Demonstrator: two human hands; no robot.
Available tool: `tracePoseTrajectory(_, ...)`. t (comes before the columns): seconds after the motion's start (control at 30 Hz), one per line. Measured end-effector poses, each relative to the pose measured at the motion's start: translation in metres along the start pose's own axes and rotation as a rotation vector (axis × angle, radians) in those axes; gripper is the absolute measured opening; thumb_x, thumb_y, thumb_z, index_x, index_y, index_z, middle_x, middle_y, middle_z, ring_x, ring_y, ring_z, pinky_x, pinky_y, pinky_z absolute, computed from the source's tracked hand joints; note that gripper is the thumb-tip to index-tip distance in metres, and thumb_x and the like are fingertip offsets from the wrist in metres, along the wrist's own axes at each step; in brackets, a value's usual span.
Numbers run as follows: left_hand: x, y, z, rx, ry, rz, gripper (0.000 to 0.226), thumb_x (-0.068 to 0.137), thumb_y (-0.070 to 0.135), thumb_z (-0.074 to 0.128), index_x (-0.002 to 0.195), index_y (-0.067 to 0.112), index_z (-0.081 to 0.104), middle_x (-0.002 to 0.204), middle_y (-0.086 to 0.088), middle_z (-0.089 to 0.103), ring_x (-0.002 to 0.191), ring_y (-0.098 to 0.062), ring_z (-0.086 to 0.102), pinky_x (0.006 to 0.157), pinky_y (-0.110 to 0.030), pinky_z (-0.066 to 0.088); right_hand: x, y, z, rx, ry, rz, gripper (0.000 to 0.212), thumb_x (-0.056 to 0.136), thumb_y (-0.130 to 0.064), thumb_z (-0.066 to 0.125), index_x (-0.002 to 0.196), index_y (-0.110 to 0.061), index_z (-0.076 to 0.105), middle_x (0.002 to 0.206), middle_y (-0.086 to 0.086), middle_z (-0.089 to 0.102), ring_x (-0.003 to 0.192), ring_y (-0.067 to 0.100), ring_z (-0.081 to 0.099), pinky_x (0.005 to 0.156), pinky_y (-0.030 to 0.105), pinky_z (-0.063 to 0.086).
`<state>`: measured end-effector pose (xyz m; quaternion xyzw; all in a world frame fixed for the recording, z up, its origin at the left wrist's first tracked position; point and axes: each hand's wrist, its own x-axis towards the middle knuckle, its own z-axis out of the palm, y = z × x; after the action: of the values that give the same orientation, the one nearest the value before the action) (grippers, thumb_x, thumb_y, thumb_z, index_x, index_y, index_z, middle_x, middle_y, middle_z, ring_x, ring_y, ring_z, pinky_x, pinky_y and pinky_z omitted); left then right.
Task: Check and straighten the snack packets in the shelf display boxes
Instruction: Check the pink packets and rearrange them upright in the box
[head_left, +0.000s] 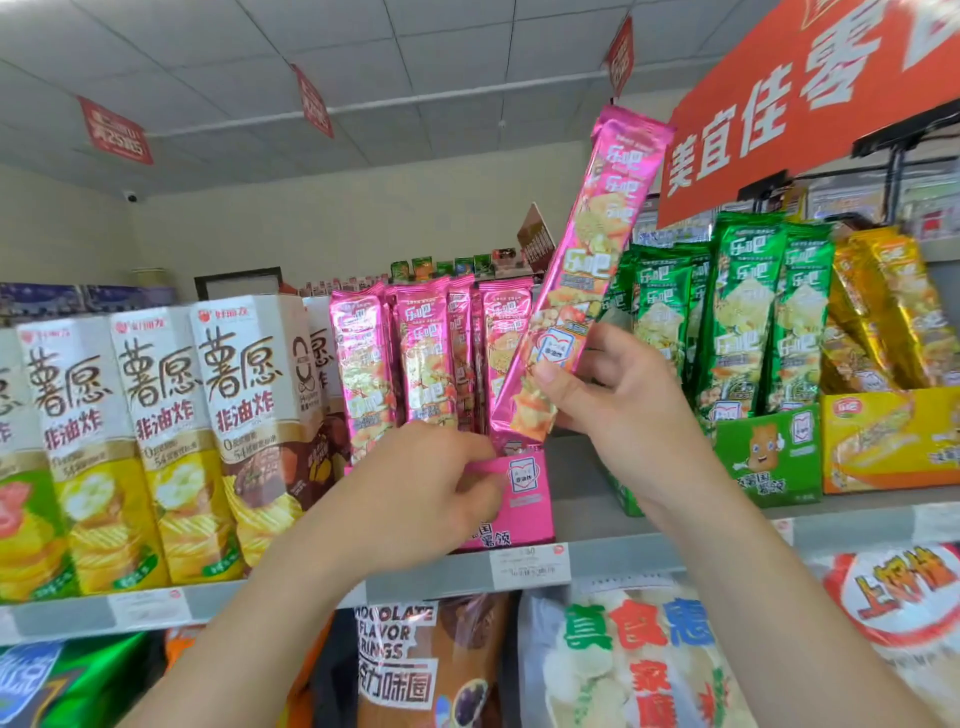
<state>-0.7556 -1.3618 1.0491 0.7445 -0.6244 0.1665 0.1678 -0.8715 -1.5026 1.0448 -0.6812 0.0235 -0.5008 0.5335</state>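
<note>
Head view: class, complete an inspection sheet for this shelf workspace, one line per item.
Surface: grey shelf, price tags on front edge.
Job's things: one pink packet held up, leaning right; other pink packets upright in pink display box; green packets standing in green box.
Clutter: nothing seen.
Grippers: left hand grips the box rim; right hand holds the raised packet's lower part.
Cables: nothing seen.
Surroundings: white crisp boxes left; orange sign upper right; bagged snacks below.

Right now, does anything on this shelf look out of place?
One pink packet is out of the pink display box, held tilted in the right hand; the other packets stand upright. The left hand grips the box's front.
</note>
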Motion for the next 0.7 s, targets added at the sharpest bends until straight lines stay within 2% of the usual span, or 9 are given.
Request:
tracePoseTrajectory(0.07,-0.002,-0.004,0.000,-0.035,0.017,0.018,0.023,0.093,0.026,0.055,0.079,0.011,0.066,0.068,-0.005,0.065,0.062,-0.014,0.055,0.062,-0.035,0.043,0.004,0.002,0.002,-0.092,0.008,-0.038,0.021,0.086,-0.014,0.071,0.101,-0.027,0.064,0.096,-0.005,0.075,0.087,0.011,0.071,0.085,0.048,0.057)
tracePoseTrajectory(0.13,-0.005,-0.006,0.000,-0.092,0.062,0.037,0.024,0.094,0.022,0.053,0.081,0.010,0.069,0.066,-0.005,0.064,0.058,-0.013,0.051,0.058,-0.028,0.041,0.007,0.005,0.004,-0.240,0.009,-0.070,0.028,0.082,-0.015,0.075,0.099,-0.031,0.062,0.091,-0.010,0.074,0.083,0.004,0.070,0.083,0.042,0.057)
tracePoseTrajectory(0.27,-0.006,-0.002,0.001,-0.239,0.243,-0.011,0.016,0.089,0.018,0.065,0.081,0.022,0.078,0.065,0.013,0.069,0.056,0.002,0.057,0.054,-0.009,0.040,0.006,0.012,0.008,-0.452,-0.047,-0.038,0.030,0.080,-0.026,0.076,0.103,-0.031,0.058,0.089,-0.012,0.073,0.081,0.004,0.069,0.081,0.042,0.056)
tracePoseTrajectory(0.37,0.002,0.002,-0.010,-0.241,0.515,-0.056,0.006,0.079,0.031,0.072,0.086,0.032,0.071,0.071,0.015,0.067,0.066,-0.001,0.062,0.061,-0.021,0.051,0.008,0.009,0.003,-0.550,-0.125,0.002,0.031,0.081,-0.035,0.073,0.106,-0.032,0.056,0.091,-0.011,0.071,0.081,0.010,0.068,0.079,0.043,0.056)
tracePoseTrajectory(0.43,0.016,0.004,-0.032,-0.282,0.666,0.003,0.043,0.074,0.039,0.075,0.113,0.033,0.058,0.091,0.015,0.062,0.079,-0.003,0.060,0.063,-0.023,0.053,0.006,0.005,0.004,-0.590,-0.241,0.010,0.035,0.082,-0.035,0.070,0.112,-0.036,0.054,0.086,-0.012,0.069,0.078,0.011,0.067,0.077,0.042,0.056)
tracePoseTrajectory(0.5,0.036,0.006,-0.061,-0.424,0.597,0.081,0.085,0.071,0.033,0.084,0.139,0.040,0.034,0.119,0.014,0.054,0.099,0.003,0.059,0.072,-0.017,0.054,0.004,0.004,0.006,-0.665,-0.307,0.000,0.045,0.083,-0.033,0.068,0.123,-0.036,0.050,0.083,-0.012,0.067,0.076,0.010,0.065,0.077,0.041,0.055)
tracePoseTrajectory(0.57,0.056,0.009,-0.086,-0.405,0.444,0.119,0.103,0.069,0.031,0.088,0.147,0.045,0.022,0.133,0.017,0.043,0.117,0.005,0.052,0.087,-0.022,0.053,0.003,-0.001,0.004,-0.682,-0.340,0.008,0.043,0.083,-0.033,0.067,0.123,-0.035,0.053,0.081,-0.010,0.069,0.076,0.011,0.066,0.077,0.041,0.055)
tracePoseTrajectory(0.63,0.070,0.010,-0.099,-0.193,0.340,0.126,0.096,0.066,0.033,0.088,0.145,0.040,0.034,0.124,0.029,0.046,0.112,0.010,0.050,0.098,-0.023,0.047,0.007,-0.009,-0.004,-0.561,-0.403,0.083,0.029,0.084,-0.033,0.068,0.112,-0.035,0.062,0.083,-0.010,0.073,0.078,0.010,0.069,0.079,0.039,0.056)
tracePoseTrajectory(0.7,0.074,0.005,-0.104,-0.111,0.278,0.102,0.082,0.066,0.034,0.088,0.137,0.039,0.049,0.108,0.035,0.056,0.086,0.014,0.057,0.091,-0.020,0.047,0.017,-0.015,-0.009,-0.346,-0.320,0.172,0.031,0.084,-0.040,0.070,0.114,-0.040,0.062,0.097,-0.015,0.072,0.089,0.002,0.068,0.088,0.033,0.053)
